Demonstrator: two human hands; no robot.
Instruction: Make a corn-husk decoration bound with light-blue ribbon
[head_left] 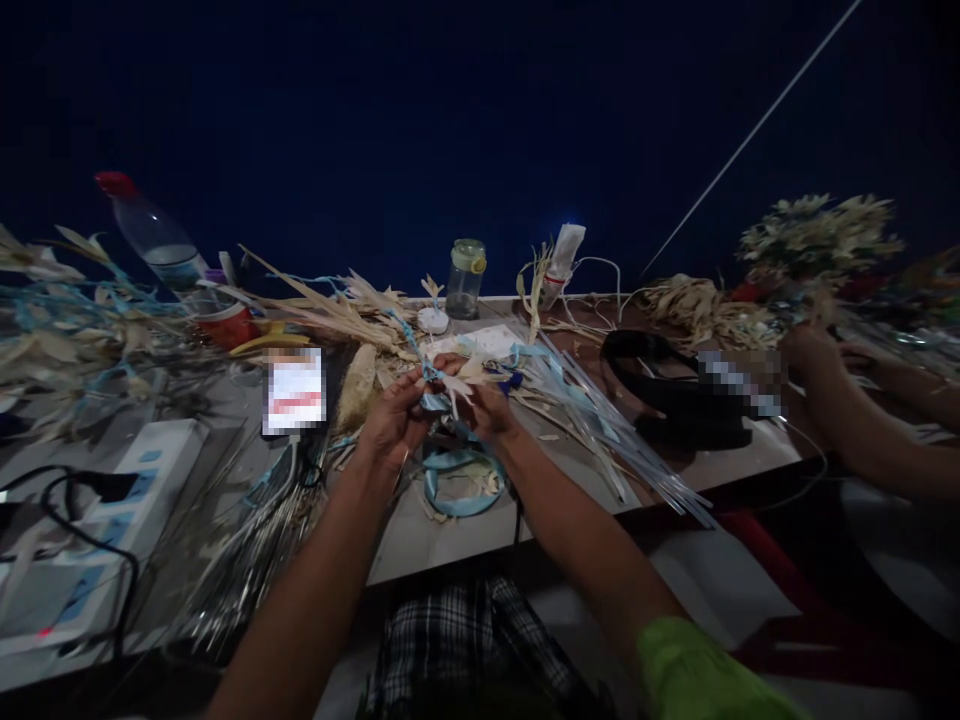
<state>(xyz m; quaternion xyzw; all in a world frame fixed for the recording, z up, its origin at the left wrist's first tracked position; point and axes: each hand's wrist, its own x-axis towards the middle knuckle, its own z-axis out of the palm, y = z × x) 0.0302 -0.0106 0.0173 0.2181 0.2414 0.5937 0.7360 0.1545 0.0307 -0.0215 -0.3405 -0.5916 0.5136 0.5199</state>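
Over the middle of the table, both hands meet at a dried-husk flower (469,378) whose stem (411,338) is wrapped in light blue tape. My left hand (400,408) is closed, its fingertips pinching the blue-wrapped stem. From the other side my right hand (489,405) grips the flower near its pale petals; its fingers are partly hidden. A loop of light blue tape (466,484) hangs or lies just below the hands. Close to my left hand lies a fuzzy tan piece of husk (357,388).
Clear thin rods (637,450) lie right of my hands, near a black strap (660,390). A lidded bottle (466,280) stands behind. Left are a phone (294,392), wires (240,560), a power strip (112,530) and a tilted bottle (161,240). Another person's arm (847,420) reaches in from the right.
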